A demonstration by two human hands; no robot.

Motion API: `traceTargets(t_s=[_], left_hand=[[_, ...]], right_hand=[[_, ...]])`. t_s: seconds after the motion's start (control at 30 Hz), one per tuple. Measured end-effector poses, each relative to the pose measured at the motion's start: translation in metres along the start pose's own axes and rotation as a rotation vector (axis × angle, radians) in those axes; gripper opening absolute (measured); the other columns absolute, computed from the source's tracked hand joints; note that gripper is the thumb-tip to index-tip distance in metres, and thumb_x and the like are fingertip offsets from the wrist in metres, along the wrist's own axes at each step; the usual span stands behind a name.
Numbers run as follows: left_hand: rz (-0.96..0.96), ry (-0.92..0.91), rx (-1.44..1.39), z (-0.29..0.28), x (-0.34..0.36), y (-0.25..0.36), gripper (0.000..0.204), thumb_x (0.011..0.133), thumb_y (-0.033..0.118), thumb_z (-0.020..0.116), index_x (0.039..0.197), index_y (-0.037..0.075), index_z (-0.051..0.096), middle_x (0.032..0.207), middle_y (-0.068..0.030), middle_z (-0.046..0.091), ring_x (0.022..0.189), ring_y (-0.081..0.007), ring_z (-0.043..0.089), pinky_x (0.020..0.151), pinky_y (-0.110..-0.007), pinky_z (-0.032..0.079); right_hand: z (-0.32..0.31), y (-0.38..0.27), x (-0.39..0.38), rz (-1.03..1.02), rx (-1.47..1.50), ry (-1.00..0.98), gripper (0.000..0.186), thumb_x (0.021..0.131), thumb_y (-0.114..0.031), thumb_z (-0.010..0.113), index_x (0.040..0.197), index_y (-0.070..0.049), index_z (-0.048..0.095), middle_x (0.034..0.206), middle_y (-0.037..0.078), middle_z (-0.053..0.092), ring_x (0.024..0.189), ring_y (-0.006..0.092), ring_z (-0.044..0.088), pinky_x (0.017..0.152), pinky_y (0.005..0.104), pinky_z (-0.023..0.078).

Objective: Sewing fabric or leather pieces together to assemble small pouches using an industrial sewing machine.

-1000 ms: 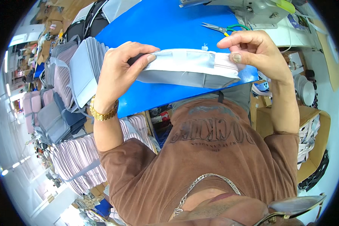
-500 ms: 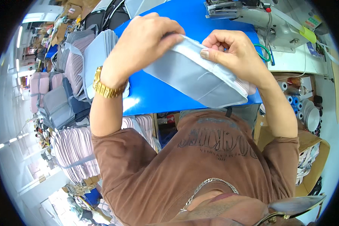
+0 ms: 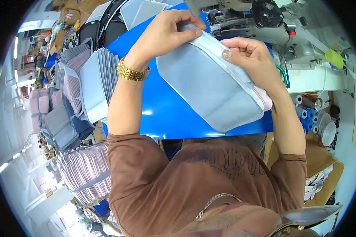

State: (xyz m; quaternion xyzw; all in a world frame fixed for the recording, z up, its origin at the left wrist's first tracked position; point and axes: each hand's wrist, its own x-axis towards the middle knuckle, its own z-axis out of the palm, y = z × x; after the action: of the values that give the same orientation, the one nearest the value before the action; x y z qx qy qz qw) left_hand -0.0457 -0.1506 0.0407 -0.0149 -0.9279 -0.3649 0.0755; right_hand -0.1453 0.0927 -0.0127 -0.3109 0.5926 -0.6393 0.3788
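Note:
A light grey-blue fabric piece (image 3: pixel 209 87), shaped like a pouch panel with rounded corners, hangs slantwise between my hands above the blue tabletop. Its upper long edge carries a paler folded strip, and a bit of pinkish fabric shows at the right end. My left hand (image 3: pixel 170 33), with a gold watch at the wrist, pinches the upper left end of that edge between thumb and fingers. Farther right along the same edge, my right hand (image 3: pixel 251 59) grips with the thumb on top and the fingers curled. What lies beneath the fabric is hidden.
A sewing machine (image 3: pixel 304 47) stands at the far right of the blue tabletop (image 3: pixel 162 114). Stacks of grey panels (image 3: pixel 97 87) sit to the left, with a tied striped bundle (image 3: pixel 85 170) nearer. Thread spools (image 3: pixel 308 114) and a cardboard box (image 3: pixel 324 170) are on the right.
The fabric's broad face has turned more toward me and its lower edge has dropped nearer. My left hand has shifted slightly right. More of the sewing machine has come into view.

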Motion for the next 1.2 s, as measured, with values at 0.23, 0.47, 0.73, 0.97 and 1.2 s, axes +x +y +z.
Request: traceTargets(t_s=[0.23, 0.47, 0.73, 0.97, 1.2], left_hand=[[-0.150, -0.073, -0.258, 0.005, 0.016, -0.025, 0.028, 0.087, 0.006, 0.072, 0.115, 0.002, 0.072, 0.094, 0.0002, 0.069, 0.089, -0.0096, 0.061, 0.079, -0.029, 0.051], [0.016, 0.010, -0.189, 0.006, 0.041, -0.037, 0.041, 0.092, 0.010, 0.074, 0.132, 0.002, 0.068, 0.124, -0.0094, 0.072, 0.110, -0.0199, 0.065, 0.095, -0.036, 0.053], [0.323, -0.004, 0.109, -0.005, 0.057, -0.054, 0.042, 0.094, 0.012, 0.072, 0.134, 0.003, 0.067, 0.135, -0.0134, 0.069, 0.123, -0.0282, 0.062, 0.107, -0.041, 0.047], [0.254, -0.052, 0.174, -0.021, 0.074, -0.064, 0.036, 0.093, 0.012, 0.072, 0.128, 0.002, 0.069, 0.126, -0.0130, 0.070, 0.115, -0.0275, 0.064, 0.101, -0.040, 0.049], [0.161, -0.007, 0.270, -0.027, 0.082, -0.082, 0.030, 0.093, 0.012, 0.072, 0.121, 0.002, 0.070, 0.118, -0.0126, 0.072, 0.106, -0.0267, 0.065, 0.095, -0.039, 0.050]], right_hand=[[-0.011, -0.003, 0.005, 0.029, 0.003, 0.014, 0.030, 0.096, -0.014, 0.073, 0.120, 0.004, 0.074, 0.093, 0.004, 0.076, 0.081, 0.0048, 0.068, 0.072, 0.0210, 0.054], [-0.001, 0.000, 0.011, -0.024, 0.110, 0.142, 0.033, 0.096, -0.014, 0.074, 0.121, 0.007, 0.072, 0.101, 0.009, 0.077, 0.086, 0.0091, 0.070, 0.078, 0.0234, 0.056], [0.010, 0.008, 0.013, -0.093, 0.154, 0.179, 0.034, 0.095, -0.015, 0.076, 0.120, 0.008, 0.072, 0.101, 0.010, 0.077, 0.087, 0.0101, 0.071, 0.078, 0.0237, 0.057], [0.019, 0.015, 0.019, -0.114, 0.175, 0.233, 0.032, 0.094, -0.013, 0.078, 0.116, 0.009, 0.072, 0.098, 0.010, 0.077, 0.084, 0.0098, 0.070, 0.076, 0.0233, 0.056], [0.018, 0.018, 0.024, -0.155, 0.132, 0.259, 0.030, 0.095, -0.017, 0.077, 0.113, 0.008, 0.074, 0.094, 0.007, 0.076, 0.080, 0.0086, 0.068, 0.071, 0.0227, 0.054]])
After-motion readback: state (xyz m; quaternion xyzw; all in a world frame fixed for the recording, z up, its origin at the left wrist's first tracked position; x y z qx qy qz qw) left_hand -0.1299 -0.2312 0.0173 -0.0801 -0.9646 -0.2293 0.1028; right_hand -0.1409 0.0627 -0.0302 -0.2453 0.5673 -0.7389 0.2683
